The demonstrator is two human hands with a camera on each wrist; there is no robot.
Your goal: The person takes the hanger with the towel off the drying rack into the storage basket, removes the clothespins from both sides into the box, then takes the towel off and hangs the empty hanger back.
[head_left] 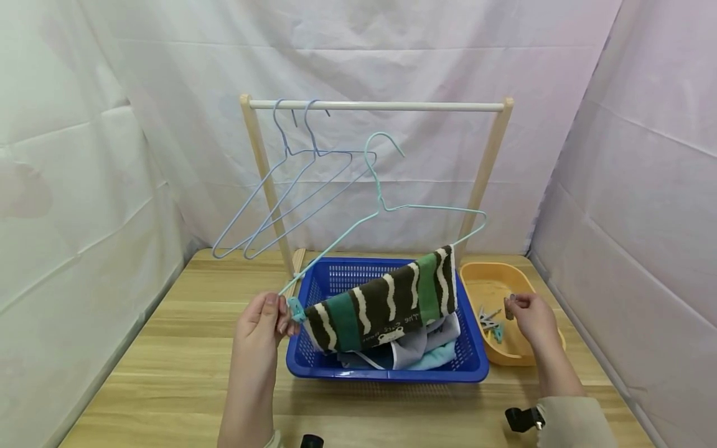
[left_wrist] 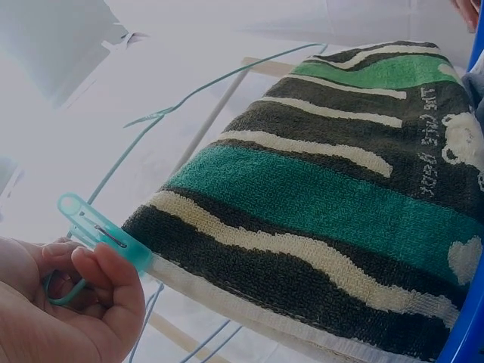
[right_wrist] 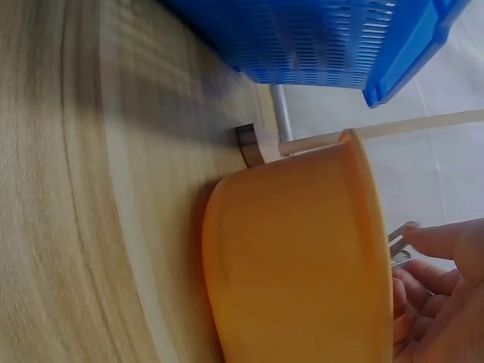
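Note:
My left hand (head_left: 262, 318) grips the lower left corner of a mint-green wire hanger (head_left: 379, 193). A striped brown and green towel (head_left: 386, 298) drapes over the hanger's bottom bar, tilted up to the right. A teal clothespin (left_wrist: 106, 234) clips the towel's left end to the bar, right beside my left fingers. Over the yellow basin (head_left: 493, 267), my right hand (head_left: 534, 318) pinches a grey clothespin (head_left: 509, 307) between thumb and fingertips. In the right wrist view the basin's wall partly covers that hand. Several clothespins (head_left: 490, 323) lie in the basin.
Below the towel stands a blue basket (head_left: 386, 375) with grey and light-blue cloths (head_left: 431, 354) in it. Behind it, a drying rack (head_left: 375, 106) carries two blue hangers (head_left: 302, 227) at its left end. White curtains (head_left: 633, 218) enclose the wooden table (head_left: 185, 348).

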